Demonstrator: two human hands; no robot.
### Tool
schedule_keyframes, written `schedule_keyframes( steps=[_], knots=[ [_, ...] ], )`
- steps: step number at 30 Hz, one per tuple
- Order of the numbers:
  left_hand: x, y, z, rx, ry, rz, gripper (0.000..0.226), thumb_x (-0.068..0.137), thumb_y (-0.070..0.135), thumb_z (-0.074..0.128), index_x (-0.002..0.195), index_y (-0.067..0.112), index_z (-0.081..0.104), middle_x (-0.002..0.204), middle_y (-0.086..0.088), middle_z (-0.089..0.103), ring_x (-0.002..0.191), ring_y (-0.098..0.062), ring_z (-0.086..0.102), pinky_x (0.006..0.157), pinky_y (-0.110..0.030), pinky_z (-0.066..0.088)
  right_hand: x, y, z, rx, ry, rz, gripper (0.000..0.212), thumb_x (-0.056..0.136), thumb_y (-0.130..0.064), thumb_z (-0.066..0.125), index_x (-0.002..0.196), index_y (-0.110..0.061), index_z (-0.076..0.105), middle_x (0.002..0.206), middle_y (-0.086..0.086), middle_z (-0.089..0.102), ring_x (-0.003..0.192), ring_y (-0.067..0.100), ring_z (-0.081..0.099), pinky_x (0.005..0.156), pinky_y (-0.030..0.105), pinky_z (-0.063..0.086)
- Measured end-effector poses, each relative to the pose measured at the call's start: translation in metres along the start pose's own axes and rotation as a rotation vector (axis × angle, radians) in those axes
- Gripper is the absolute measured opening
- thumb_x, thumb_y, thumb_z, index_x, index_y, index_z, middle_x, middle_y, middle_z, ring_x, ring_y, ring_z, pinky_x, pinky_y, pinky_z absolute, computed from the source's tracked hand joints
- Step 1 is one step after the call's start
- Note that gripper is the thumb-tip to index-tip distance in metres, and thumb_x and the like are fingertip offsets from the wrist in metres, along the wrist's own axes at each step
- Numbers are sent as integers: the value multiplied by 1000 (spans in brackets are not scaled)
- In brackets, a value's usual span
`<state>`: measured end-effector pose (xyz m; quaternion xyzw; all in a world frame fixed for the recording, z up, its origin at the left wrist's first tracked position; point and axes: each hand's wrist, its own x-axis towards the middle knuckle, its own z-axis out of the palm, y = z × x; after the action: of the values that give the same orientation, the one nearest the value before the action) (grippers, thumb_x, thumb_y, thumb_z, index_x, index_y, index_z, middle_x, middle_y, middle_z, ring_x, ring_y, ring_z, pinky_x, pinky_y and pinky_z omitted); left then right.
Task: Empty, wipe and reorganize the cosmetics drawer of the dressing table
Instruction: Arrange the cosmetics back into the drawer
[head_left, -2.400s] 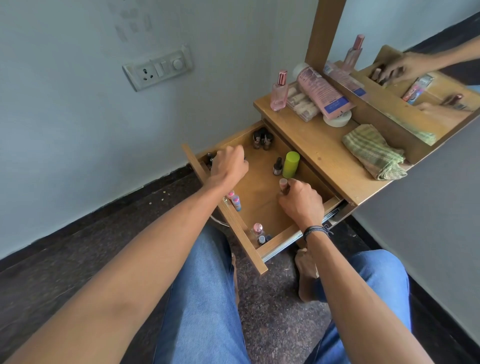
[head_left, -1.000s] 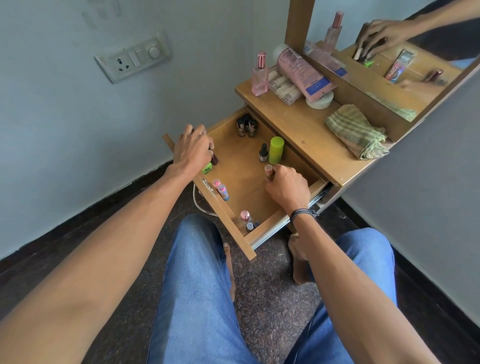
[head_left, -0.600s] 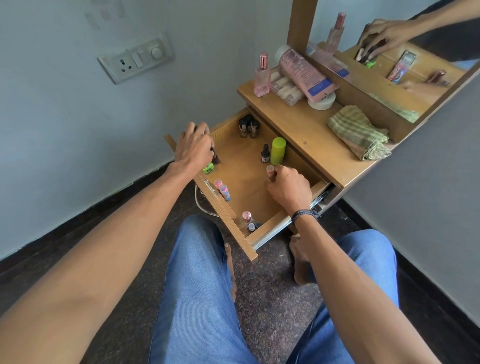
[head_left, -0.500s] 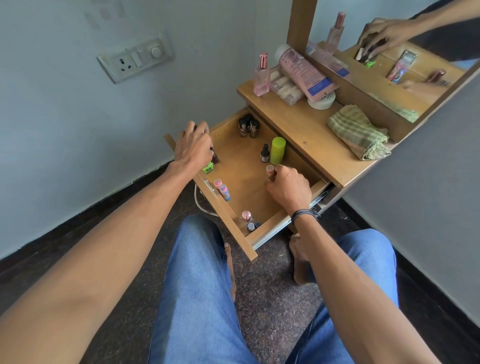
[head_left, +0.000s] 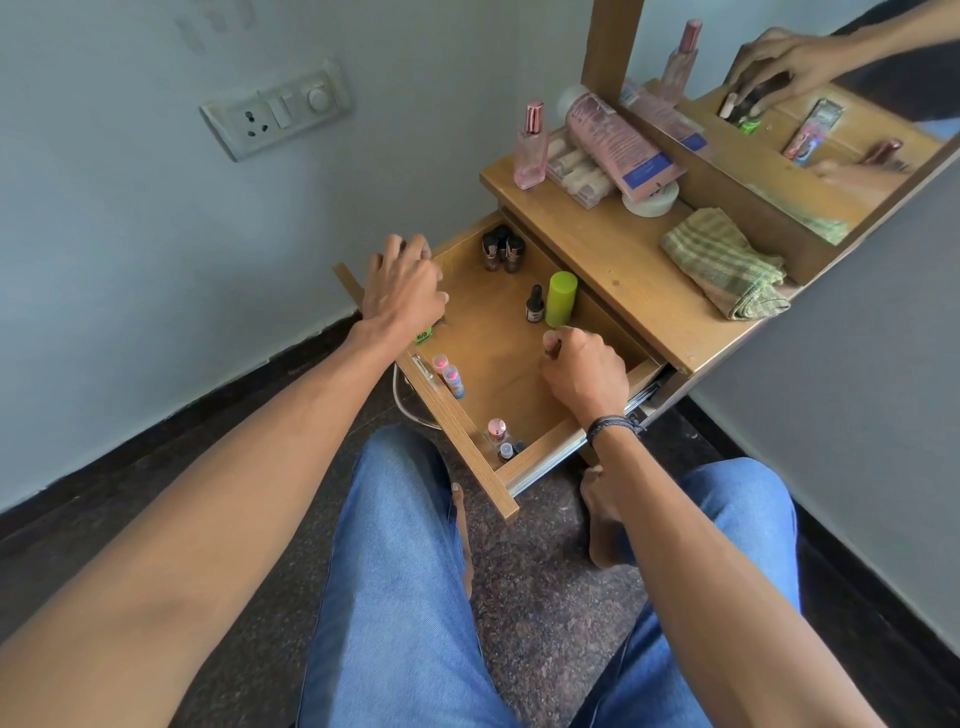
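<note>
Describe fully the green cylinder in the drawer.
The green cylinder is plain lime, plastic-looking, with a flat top and no visible label. It stands upright on the drawer floor, close to the tabletop edge, a small dark bottle at its left. The right hand, holding a tube, is just in front; contact unclear.

Open wooden drawer (head_left: 493, 364), few bottles (head_left: 501, 253) inside

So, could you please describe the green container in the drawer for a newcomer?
Find the open drawer under the dressing table top. At its back, just beyond the right hand, the container stands upright beside a small dark bottle. It alone is a plain lime-green cylinder, taller and thicker than the bottles nearby.
</note>
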<state>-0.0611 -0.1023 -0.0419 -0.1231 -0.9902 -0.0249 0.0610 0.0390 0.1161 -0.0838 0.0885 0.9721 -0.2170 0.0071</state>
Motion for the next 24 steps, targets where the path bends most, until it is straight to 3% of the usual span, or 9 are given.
schedule_keyframes(
  steps=[4,10,13,15,24],
  knots=[
    [-2,29,5,-212,0,40,29,90,23,72,117,14,71,132,-4,58,122,-22,47,105,-39,44,7,3,2,-2,-15,74,20,100,-25,54,112,-23,69,109,8,72,96,35,69,72,35,46],
    [9,77,21,-563,-308,-105,57,87,19,78,139,15,57,135,-4,61,121,-21,59,102,-33,46,13,5,4,-6,-33,122,21,99,-29,51,112,-21,65,110,9,71,97,36,67,75,38,47],
    [17,91,36,-632,-403,-195,66,83,19,82,142,16,54,138,-11,59,129,-29,53,107,-40,44,11,5,6,-34,-16,109,23,99,-31,51,113,-18,65,109,11,71,96,37,68,75,39,49],
    [22,97,50,-631,-411,-243,69,81,22,82,143,19,53,140,-15,56,130,-34,51,106,-46,45,9,5,7,-62,12,86,23,99,-31,52,111,-16,65,106,11,72,94,37,68,71,38,48],
    [32,108,59,-666,-288,-358,51,94,4,59,143,17,52,144,-15,52,130,-34,51,105,-41,45,5,4,8,-99,80,32,28,103,-33,47,105,-12,66,101,11,73,85,36,70,63,34,41]
  ],
)
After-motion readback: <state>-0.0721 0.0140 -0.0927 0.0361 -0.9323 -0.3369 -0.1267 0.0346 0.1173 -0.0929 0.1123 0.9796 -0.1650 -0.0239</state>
